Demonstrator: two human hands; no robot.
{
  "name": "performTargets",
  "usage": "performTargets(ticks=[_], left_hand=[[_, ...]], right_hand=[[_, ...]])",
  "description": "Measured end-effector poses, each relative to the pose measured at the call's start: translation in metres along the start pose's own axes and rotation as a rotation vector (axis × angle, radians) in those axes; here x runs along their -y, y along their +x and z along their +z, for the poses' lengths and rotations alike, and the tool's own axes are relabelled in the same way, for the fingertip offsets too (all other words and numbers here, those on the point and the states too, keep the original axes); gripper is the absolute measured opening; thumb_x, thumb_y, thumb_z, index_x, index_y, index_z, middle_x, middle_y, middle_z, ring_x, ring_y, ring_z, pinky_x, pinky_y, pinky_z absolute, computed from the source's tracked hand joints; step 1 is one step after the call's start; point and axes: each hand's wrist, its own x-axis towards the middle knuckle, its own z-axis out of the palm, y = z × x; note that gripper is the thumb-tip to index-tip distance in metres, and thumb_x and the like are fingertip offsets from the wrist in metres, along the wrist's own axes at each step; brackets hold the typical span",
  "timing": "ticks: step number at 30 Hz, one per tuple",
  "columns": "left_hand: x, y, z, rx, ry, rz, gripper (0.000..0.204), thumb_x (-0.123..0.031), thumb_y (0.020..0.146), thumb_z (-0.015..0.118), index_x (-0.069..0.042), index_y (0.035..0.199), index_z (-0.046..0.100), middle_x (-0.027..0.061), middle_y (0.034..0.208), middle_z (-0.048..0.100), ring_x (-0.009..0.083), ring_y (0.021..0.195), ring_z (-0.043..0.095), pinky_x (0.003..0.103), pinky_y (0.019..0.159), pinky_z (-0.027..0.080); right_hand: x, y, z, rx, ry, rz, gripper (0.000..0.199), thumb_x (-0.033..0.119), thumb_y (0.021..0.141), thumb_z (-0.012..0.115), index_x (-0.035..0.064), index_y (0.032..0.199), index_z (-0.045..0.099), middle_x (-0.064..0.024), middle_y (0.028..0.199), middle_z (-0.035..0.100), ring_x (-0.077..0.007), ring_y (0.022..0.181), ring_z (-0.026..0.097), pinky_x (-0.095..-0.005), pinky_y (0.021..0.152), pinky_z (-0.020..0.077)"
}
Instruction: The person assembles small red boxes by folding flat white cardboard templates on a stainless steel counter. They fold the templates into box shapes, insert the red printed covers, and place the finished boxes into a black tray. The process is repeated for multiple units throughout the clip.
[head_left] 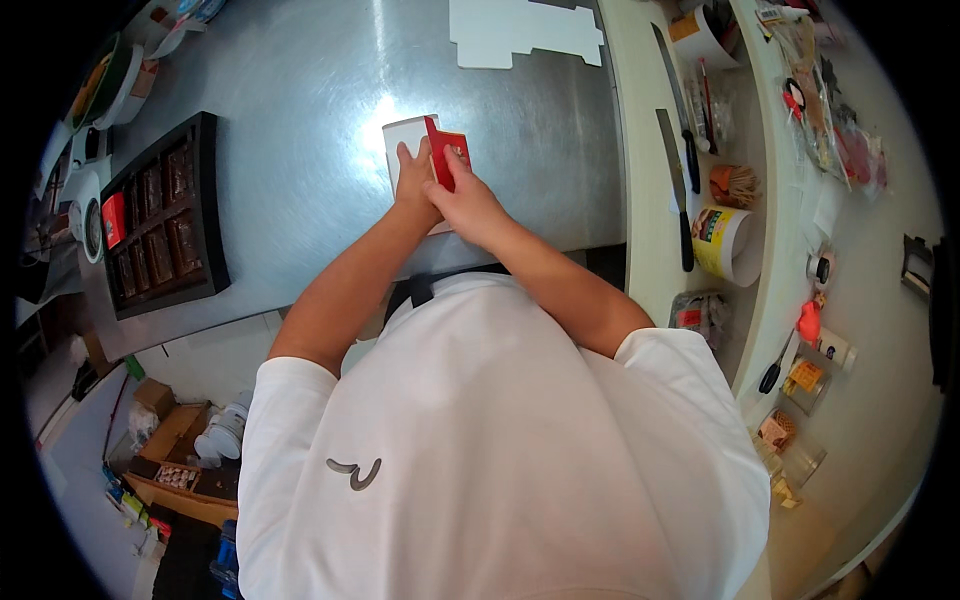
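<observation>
Over the metal table (310,200), close to my body, a small folding carton (453,152) is between my hands. Its outer face is red, and white panels show on its left side. My left hand (413,182) closes on the white part, with fingers pointing away from me. My right hand (470,205) grips the red side, its thumb lying along the panel. Both hands meet at the carton's near end and cover much of it. A flat white cardboard blank (525,32) lies at the table's far edge.
At the left rests a black tray (213,200) of dark brown blocks, a small red box (114,219) on it. On the right-hand shelf are long knives (676,165), a yellow-labelled tub (720,243) and a bundle of thin sticks (738,187). Bowls (128,90) stand far left.
</observation>
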Motion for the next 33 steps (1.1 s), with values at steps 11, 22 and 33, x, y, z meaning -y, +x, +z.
performTargets(ticks=[11,22,33], left_hand=[[-0.029,-0.004,-0.028,-0.315,-0.116,0.039,0.075,-0.043,0.074,0.069,-0.007,0.134,0.041,0.0162,0.137,0.036,0.0329,0.127,0.032,0.052,0.106,0.022],[-0.064,0.022,-0.018,-0.189,-0.040,0.026,0.075,-0.051,0.079,0.059,-0.011,0.138,0.036,0.0194,0.143,0.029,0.0354,0.133,0.026,0.061,0.104,0.016],[-0.064,0.023,-0.016,-0.141,-0.020,-0.018,0.062,-0.041,0.081,0.057,-0.014,0.135,0.041,0.0174,0.145,0.027,0.0336,0.134,0.024,0.058,0.105,0.019]], right_hand=[[-0.092,0.003,-0.104,-0.372,0.418,0.188,0.032,0.013,0.087,0.055,-0.0001,0.117,0.058,-0.0072,0.098,0.065,-0.0107,0.085,0.059,-0.0245,0.075,0.0460],[-0.094,0.001,-0.080,-0.401,-0.118,-0.138,0.044,0.024,0.085,0.056,-0.0009,0.120,0.054,-0.0175,0.119,0.056,-0.0382,0.112,0.047,-0.0427,0.098,0.0359],[-0.086,-0.007,-0.059,-0.400,0.039,-0.176,0.043,0.013,0.085,0.057,-0.0019,0.124,0.048,-0.0215,0.114,0.058,-0.0355,0.104,0.055,-0.0403,0.091,0.0425]])
